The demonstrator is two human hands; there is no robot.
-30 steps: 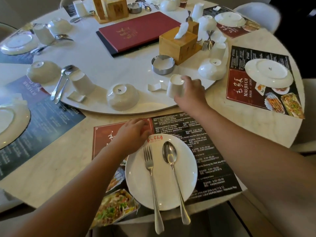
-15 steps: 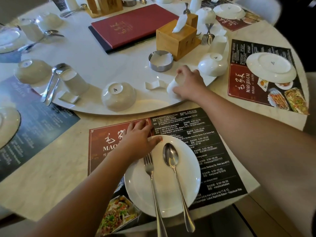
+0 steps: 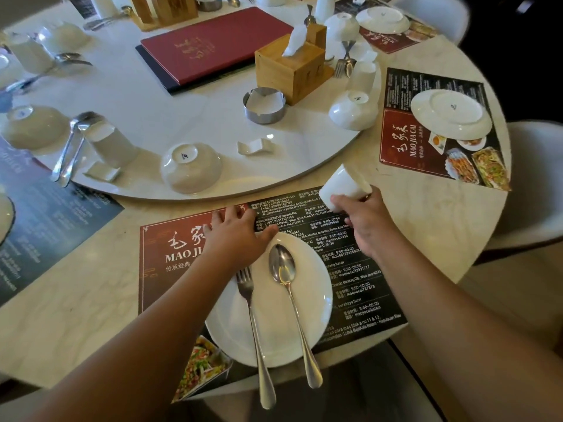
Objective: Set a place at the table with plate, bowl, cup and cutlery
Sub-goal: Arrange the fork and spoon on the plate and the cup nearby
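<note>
Right hand [image 3: 365, 226] grips a white cup [image 3: 344, 185] between thumb and curled fingers; the cup is tilted on its side and held just off the turntable's rim, above the far right corner of the placemat. Left hand [image 3: 237, 236] lies flat with fingers straight on the placemat, thumb against the plate's far rim

Round marble bench [image 3: 76, 300] carries a white turntable [image 3: 152, 95] at its centre. On the turntable are a red menu folder [image 3: 213, 45], a wooden tissue box [image 3: 289, 68] and a metal ashtray [image 3: 264, 105]

Placemat [image 3: 359, 287] — red and black, printed — lies at the near edge of the bench. White plate [image 3: 274, 324] sits on it, right way up

White bowl [image 3: 190, 167] stands upside down on the near part of the turntable, beyond the placemat and apart from both hands

Fork [image 3: 254, 324] and spoon [image 3: 292, 300] lie side by side on the plate — fork to the left, heads away from the person, handles overhanging the near rim

Small white chopstick rest [image 3: 254, 146] sits on the turntable between bowl and cup
</note>
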